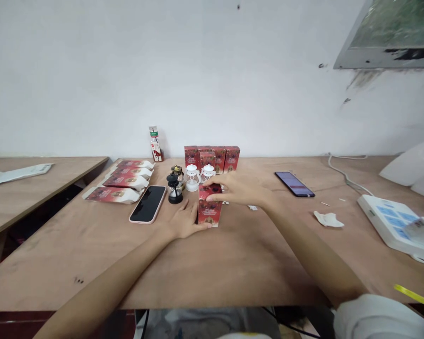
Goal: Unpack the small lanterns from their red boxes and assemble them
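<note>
The background is filled by a pale wall (127, 75), and below it a brown wooden table (261, 263) is spread. At the middle of the table a red printed box (209, 214) is placed, between the left hand (183, 222) and the right hand (235, 188). From that box, three o'clock is taken by a white device with blue panels (392, 219). The box is met at about eight o'clock by the left hand, its thumb spread from the fingers and laid at the lower front edge. Its upper part is reached from two o'clock by the right hand, thumb and forefinger held apart; whether either hand is clamped on it cannot be told. At ten o'clock, red cartons with pale flaps (123, 178) are laid flat. A phone in a pink case (148, 204) is set at nine, a second phone (294, 183) at two. Red boxes (231, 159) are stood together at twelve, a bottle (157, 151) at eleven. White lanterns (191, 179) are seen near eleven, dark lanterns (175, 190) at ten. At three, a paper scrap (328, 219) is seen.
</note>
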`<action>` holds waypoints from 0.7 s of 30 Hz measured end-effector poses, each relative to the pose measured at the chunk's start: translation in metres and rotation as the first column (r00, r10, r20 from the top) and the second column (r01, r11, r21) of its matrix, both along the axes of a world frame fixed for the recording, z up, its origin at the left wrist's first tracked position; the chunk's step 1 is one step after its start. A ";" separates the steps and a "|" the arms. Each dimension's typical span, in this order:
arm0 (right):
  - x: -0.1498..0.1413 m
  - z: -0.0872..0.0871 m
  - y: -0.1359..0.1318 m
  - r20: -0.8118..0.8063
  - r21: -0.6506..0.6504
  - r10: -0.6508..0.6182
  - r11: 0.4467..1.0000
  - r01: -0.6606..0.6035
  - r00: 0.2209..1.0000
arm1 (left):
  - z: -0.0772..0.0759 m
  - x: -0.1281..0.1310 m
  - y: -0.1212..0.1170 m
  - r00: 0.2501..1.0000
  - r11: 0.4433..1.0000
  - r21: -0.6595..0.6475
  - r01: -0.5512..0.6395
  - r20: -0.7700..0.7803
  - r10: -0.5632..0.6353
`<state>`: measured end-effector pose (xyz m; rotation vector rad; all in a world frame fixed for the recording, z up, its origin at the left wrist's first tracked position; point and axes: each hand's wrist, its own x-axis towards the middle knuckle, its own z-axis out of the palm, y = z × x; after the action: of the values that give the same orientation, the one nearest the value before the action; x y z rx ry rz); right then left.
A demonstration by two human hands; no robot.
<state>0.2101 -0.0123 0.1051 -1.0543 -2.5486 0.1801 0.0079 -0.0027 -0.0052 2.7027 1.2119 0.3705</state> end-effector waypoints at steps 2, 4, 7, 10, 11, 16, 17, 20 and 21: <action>-0.001 0.000 -0.001 0.026 0.019 -0.003 1.000 0.003 1.000 | 0.003 0.002 -0.002 0.999 0.999 -0.030 0.014 -0.038 -0.015; -0.002 0.001 -0.003 0.048 0.035 -0.005 0.999 0.004 0.999 | 0.004 0.003 -0.002 0.998 0.999 -0.029 0.024 -0.054 -0.026; -0.002 0.000 -0.005 0.088 0.063 -0.002 0.998 -0.004 0.996 | 0.003 0.003 -0.002 0.998 1.000 -0.012 0.020 -0.055 -0.020; -0.002 -0.002 -0.006 0.138 0.093 -0.009 0.996 -0.004 0.990 | 0.001 0.003 -0.002 0.998 1.000 -0.009 0.000 -0.064 0.000; -0.001 -0.003 -0.007 0.158 0.110 -0.014 0.994 -0.004 0.987 | 0.001 0.003 -0.002 0.998 1.000 -0.006 0.002 -0.069 -0.002; -0.005 -0.008 -0.009 0.280 0.256 -0.078 0.967 0.003 0.957 | -0.001 0.003 0.000 0.995 0.999 -0.012 0.031 -0.090 -0.032; -0.007 -0.009 -0.010 0.307 0.280 -0.094 0.960 0.005 0.947 | -0.001 0.003 0.000 0.995 0.999 -0.015 0.028 -0.092 -0.029; -0.014 -0.011 -0.012 0.379 0.322 -0.127 0.947 -0.002 0.917 | -0.002 0.002 0.001 0.996 0.999 -0.005 0.032 -0.089 -0.032; -0.016 -0.012 -0.012 0.397 0.334 -0.137 0.943 -0.004 0.907 | -0.002 0.002 0.002 0.996 0.999 -0.001 0.034 -0.086 -0.034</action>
<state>0.1942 -0.0246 0.0931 -1.1388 -2.7642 -0.5307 0.0102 -0.0012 -0.0077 2.7619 1.1855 0.2520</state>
